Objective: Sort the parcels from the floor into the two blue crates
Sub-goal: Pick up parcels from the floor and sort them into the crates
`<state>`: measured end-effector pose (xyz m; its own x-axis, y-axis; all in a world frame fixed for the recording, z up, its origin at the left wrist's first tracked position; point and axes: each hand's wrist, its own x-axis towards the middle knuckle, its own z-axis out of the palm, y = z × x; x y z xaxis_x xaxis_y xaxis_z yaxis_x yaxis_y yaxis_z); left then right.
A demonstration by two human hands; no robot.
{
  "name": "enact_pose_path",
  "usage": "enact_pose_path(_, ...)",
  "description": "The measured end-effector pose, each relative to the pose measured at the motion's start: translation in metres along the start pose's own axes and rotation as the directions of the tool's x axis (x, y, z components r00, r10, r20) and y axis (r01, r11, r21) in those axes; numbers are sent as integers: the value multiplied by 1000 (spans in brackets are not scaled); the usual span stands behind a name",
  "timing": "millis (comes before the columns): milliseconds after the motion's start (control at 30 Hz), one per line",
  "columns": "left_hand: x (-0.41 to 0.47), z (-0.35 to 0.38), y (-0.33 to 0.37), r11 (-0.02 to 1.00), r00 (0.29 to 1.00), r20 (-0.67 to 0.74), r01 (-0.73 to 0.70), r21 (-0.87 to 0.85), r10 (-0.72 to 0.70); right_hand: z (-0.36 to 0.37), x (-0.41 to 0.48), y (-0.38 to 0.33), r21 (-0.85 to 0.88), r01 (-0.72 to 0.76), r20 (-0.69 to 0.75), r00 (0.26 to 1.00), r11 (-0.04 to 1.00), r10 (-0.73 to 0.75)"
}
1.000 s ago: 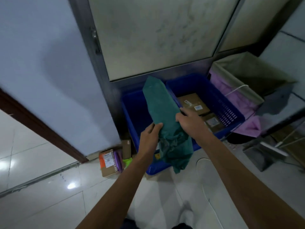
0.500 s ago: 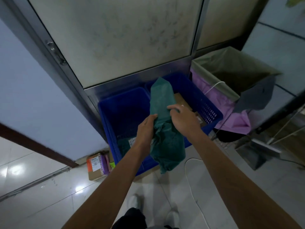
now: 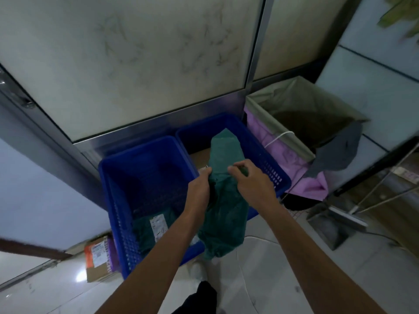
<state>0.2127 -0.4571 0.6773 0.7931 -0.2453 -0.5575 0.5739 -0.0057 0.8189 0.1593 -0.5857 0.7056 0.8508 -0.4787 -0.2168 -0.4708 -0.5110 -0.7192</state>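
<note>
Two blue crates stand side by side against the wall: the left crate (image 3: 108, 191) and the right crate (image 3: 267, 152). I hold a long green parcel bag (image 3: 223, 214) over the rim between them. My left hand (image 3: 199, 189) grips its left edge and my right hand (image 3: 251, 182) pinches its right side. Its top end reaches over the right crate and its lower end hangs down in front. Another green parcel with a white label (image 3: 149, 230) lies in the left crate. A brown box (image 3: 200, 158) shows in the right crate, mostly hidden.
A cardboard parcel with an orange label (image 3: 96, 257) lies on the floor left of the crates. A lined bin with purple cloth (image 3: 294, 132) stands right of them, a dustpan (image 3: 331, 225) further right. A white cable (image 3: 244, 268) runs over the tiled floor.
The view has shifted left so the crates sit further right. The green parcel has moved with both hands from over the left crate's rim toward the right crate.
</note>
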Motion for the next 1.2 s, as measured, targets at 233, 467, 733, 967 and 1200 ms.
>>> enact_pose_path(233,71,27,17,995,996,13,85,-45,-85,-6,76,-10,-257,-39,5,999,966,41)
enact_pose_path(467,125,52,38,988,989,34,147,-51,-146,8,143,4,-389,-24,10,999,921,31)
enact_pose_path(733,182,94,39,983,964,-191,173,-63,-182,19,232,46,-364,-10,125,990,931,59)
enact_pose_path(967,227,150,41,978,937,-289,167,-123,-196,-7,313,70,-336,95,181,983,937,-35)
enact_pose_path(1200,280,174,51,990,967,-234,116,77,-95,-33,388,79,-262,54,194,981,964,-2)
